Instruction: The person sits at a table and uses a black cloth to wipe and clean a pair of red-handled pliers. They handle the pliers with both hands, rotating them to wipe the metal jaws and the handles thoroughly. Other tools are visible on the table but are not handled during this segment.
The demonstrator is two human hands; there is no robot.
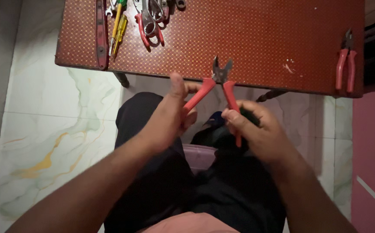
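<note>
One orange handle of a pair of pliers (219,82) is gripped by the left hand (170,114), fingers curled around it and the thumb raised, a little left of the frame's centre. The other handle is clasped by the right hand (256,127), just right of centre, with the fingers wrapped over it. The pliers are held in the air above the lap, handles spread apart in a V and the dark metal jaws parted, pointing up toward the near edge of the surface (248,39). This red, dotted surface fills the upper part of the frame. At its upper left a red metal bar (101,34) is laid lengthwise, with yellow screwdrivers (118,28) just beside it and a heap of red-handled tools (150,19) next to those. At the upper right edge a second pair of red-handled pliers (346,62) is laid, well apart from the hands. Below the hands dark trousers (161,181) are seen, and pale marbled floor tiles (53,129) are spread across the left of the frame.
</note>
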